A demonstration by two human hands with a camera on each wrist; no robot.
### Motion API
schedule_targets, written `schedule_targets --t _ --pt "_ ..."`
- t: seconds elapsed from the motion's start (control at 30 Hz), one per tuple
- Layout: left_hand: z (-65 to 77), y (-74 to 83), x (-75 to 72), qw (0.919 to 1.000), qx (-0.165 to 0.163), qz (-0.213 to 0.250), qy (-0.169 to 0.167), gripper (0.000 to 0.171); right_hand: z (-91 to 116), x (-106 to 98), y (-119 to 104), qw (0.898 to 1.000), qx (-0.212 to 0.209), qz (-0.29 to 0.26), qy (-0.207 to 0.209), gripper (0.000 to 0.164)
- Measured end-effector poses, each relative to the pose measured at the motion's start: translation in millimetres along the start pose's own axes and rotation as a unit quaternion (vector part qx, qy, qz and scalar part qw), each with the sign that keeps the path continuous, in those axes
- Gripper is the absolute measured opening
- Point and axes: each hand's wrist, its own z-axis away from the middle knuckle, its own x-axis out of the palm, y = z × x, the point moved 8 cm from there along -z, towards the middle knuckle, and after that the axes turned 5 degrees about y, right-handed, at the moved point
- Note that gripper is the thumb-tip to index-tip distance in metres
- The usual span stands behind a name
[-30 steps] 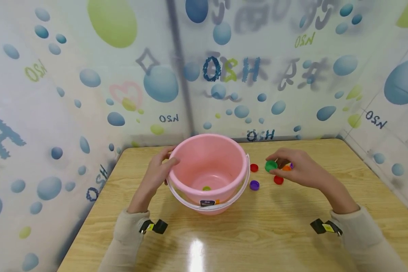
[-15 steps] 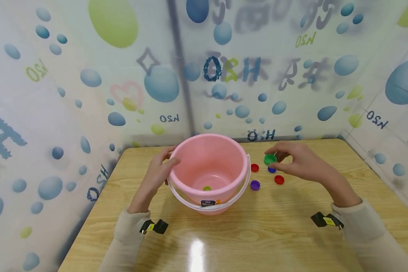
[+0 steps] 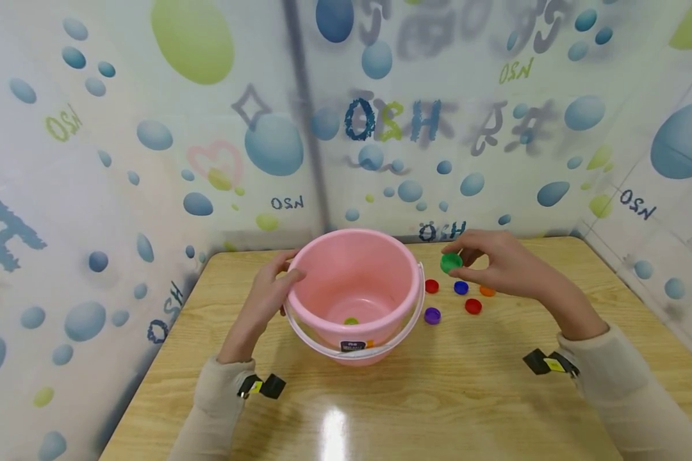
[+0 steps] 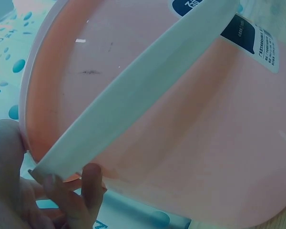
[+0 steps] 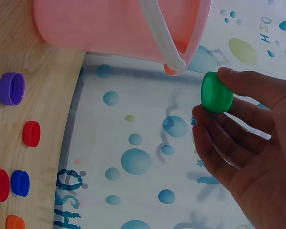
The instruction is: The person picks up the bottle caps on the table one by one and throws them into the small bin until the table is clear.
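A pink bucket [image 3: 352, 262] stands on the table with its white handle [image 4: 133, 90] hanging down the near side. My left hand [image 3: 266, 289] holds the bucket's left rim, thumb over the edge and fingers outside; in the left wrist view the fingertips are by the handle's end. To the right of the bucket, my right hand [image 3: 500, 266] pinches a green bottle cap [image 5: 217, 93] between thumb and fingers, raised above the table. A yellow-green cap [image 3: 351, 321] lies at the bottom of the bucket, partly hidden by the near rim.
Several loose caps lie right of the bucket on the wooden table [image 3: 438, 397]: red [image 3: 432, 286], blue [image 3: 461, 288], orange [image 3: 487, 291], another red [image 3: 473, 307] and purple [image 3: 432, 315]. A patterned curtain-like wall [image 3: 375, 186] rises behind the table.
My right hand has lifted the green cap up and slightly left, uncovering the blue and orange caps. The left hand and the bucket stay in place.
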Motion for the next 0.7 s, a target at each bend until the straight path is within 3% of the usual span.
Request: schedule_targets --t 0.7 --pt "1.1 0.7 -0.2 1.0 0.003 0.001 0.003 0.047 -27.7 -7.5 -11.7 0.999 -0.05 -0.011 0.01 0.03"
